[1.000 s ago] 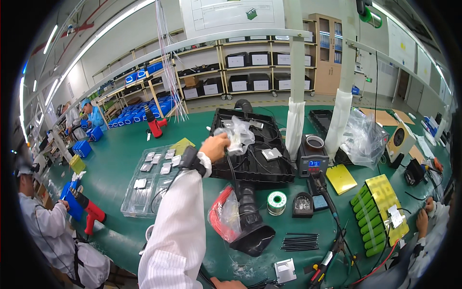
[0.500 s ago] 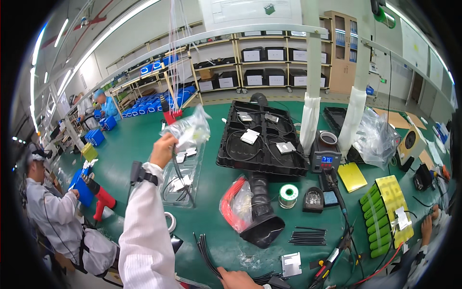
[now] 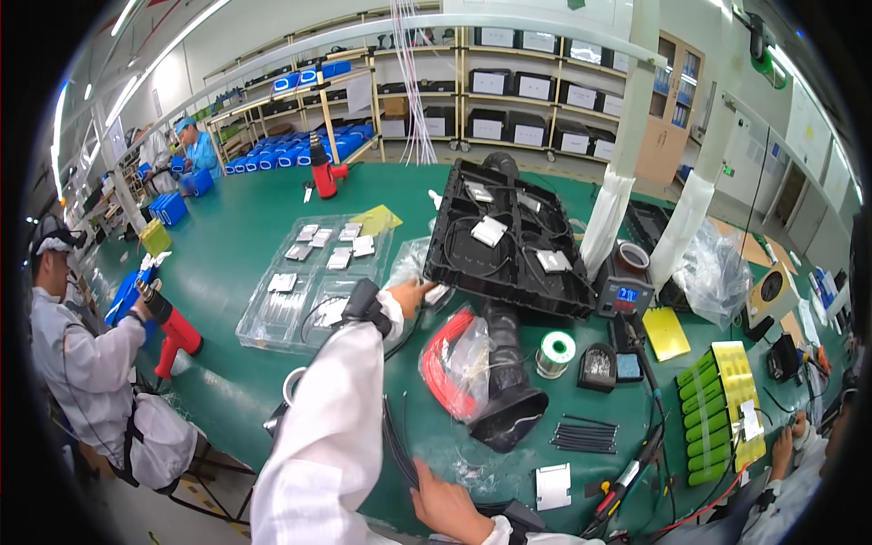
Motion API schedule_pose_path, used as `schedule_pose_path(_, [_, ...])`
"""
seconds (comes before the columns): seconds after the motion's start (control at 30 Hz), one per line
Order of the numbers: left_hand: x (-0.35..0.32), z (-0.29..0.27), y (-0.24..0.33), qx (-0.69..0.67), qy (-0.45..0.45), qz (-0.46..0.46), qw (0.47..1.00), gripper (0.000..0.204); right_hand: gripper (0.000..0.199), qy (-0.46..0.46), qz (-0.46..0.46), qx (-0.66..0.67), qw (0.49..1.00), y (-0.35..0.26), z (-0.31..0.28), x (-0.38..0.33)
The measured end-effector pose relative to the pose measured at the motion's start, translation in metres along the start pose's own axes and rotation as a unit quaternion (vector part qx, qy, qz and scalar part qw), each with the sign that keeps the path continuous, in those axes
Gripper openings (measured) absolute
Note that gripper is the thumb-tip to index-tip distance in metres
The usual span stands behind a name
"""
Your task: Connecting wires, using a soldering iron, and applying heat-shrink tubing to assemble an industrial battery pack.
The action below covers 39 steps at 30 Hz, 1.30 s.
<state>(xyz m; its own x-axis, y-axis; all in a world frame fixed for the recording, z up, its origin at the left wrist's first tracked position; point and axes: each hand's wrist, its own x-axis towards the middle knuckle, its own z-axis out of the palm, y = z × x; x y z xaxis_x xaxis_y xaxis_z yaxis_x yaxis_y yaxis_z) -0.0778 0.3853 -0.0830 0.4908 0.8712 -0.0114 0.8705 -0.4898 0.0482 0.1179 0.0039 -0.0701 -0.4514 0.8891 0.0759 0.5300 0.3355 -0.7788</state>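
My left hand (image 3: 411,295), fingers closed, is at the near-left corner of the black tray (image 3: 509,289), on a crumpled clear plastic bag (image 3: 409,261); its fingertips are partly hidden. A silvery piece (image 3: 438,294) shows beside them. Lower down, my right hand (image 3: 447,501) is closed around a bundle of thin black cables (image 3: 396,440) that curves up to the left. To the left lies a clear plastic blister tray (image 3: 259,324) with several small silvery boards and a black cable. The black tray carries several silvery boards with cables. A silvery plate (image 3: 552,488) lies right of my right hand.
A bag of red sleeves (image 3: 450,368), a black fume hose (image 3: 509,413), a solder spool (image 3: 555,354) and a soldering station (image 3: 625,292) stand mid-table. Green battery cells (image 3: 704,418) are at right. Red heat guns (image 3: 177,331) and a seated co-worker (image 3: 91,354) are at left.
My left hand has brought the plastic bag down and right, from above the blister tray to beside the black tray, uncovering the boards. My right hand stays on the cables. The view has shifted.
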Motion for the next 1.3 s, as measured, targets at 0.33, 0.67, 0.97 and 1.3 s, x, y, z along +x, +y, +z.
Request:
schedule_pose_path(0.33, [-0.103,-0.019,0.152,-0.084,-0.009,-0.194,0.977,0.059,0.068,0.042,-0.121,-0.118,0.985,0.002,0.006,0.004])
schedule_pose_path(0.67, [-0.083,0.011,0.101,-0.572,0.055,-0.375,0.727,0.027,0.058,-0.020,-0.138,-0.176,0.975,0.005,0.000,-0.058])
schedule_pose_path(0.97, [-0.230,-0.121,0.148,-0.773,0.252,-0.244,0.528,0.013,0.048,0.125,-0.151,0.057,0.979,0.001,-0.035,-0.078])
schedule_pose_path(1.3, [-0.395,-0.032,0.272,-0.768,0.368,-0.143,0.504,0.045,0.053,0.011,-0.044,0.542,0.839,-0.032,-0.098,-0.111])
